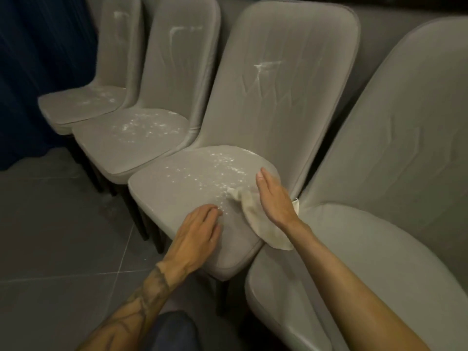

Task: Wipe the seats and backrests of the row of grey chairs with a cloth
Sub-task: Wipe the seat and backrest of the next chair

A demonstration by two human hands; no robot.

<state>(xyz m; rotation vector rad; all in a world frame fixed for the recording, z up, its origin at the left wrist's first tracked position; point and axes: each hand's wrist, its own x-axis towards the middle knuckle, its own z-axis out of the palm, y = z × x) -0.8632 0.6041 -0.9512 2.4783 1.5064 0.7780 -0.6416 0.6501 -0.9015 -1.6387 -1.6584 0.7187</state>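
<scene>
Several grey chairs stand side by side along a wall. The second chair from the right has white powder on its seat [177, 183] and a white smear on its backrest [283, 79]. A pale cloth [255, 219] lies on the right part of that seat, its end hanging over the front edge. My right hand [274, 198] lies flat on the cloth with straight fingers, pressing it down. My left hand [197, 231] rests on the seat's front edge, fingers curled, just left of the cloth. The nearest chair's seat [354, 262] on the right shows no powder.
Two more chairs to the left carry powder on seat [131, 133] and backrest [182, 46]. A dark blue curtain [38, 59] hangs at the far left. Grey floor tiles [63, 236] stretch in front of the chairs. Dark chair legs [141, 221] stand under the seats.
</scene>
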